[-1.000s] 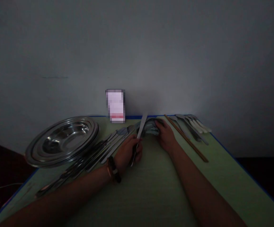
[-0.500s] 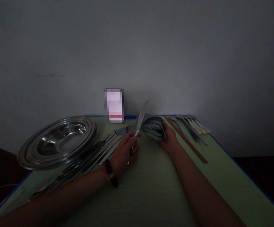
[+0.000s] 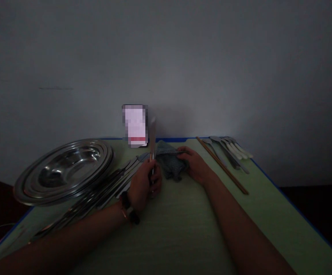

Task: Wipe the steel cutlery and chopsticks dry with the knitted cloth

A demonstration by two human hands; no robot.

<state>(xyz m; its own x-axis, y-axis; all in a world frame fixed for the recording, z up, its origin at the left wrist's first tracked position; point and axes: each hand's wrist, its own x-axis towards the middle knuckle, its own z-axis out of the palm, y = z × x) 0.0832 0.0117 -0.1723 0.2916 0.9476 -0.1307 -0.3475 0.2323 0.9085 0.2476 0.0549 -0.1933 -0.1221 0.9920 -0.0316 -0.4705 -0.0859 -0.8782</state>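
A metal table knife [image 3: 153, 133] stands nearly upright with its blade up, and my left hand [image 3: 146, 181] is closed round its handle. The left wrist carries a dark band. To the right of the knife hangs a grey-green cloth [image 3: 171, 162], patterned and folded. My right hand [image 3: 194, 164] pinches the cloth at its right side. The cloth lies close beside the blade; whether they touch cannot be made out.
Metal plates [image 3: 68, 168] are stacked at the left. Several utensils [image 3: 108, 187] lie beside them on the green table [image 3: 183, 229]. A lit phone [image 3: 135, 126] leans on the wall. Chopsticks [image 3: 226, 168], metal spoons [image 3: 223, 147] and white-handled utensils [image 3: 239, 151] lie at the right.
The knife has turned from a rightward lean to nearly upright and shifted left with my left hand. My right hand and the cloth have moved left, and the cloth now hangs differently.
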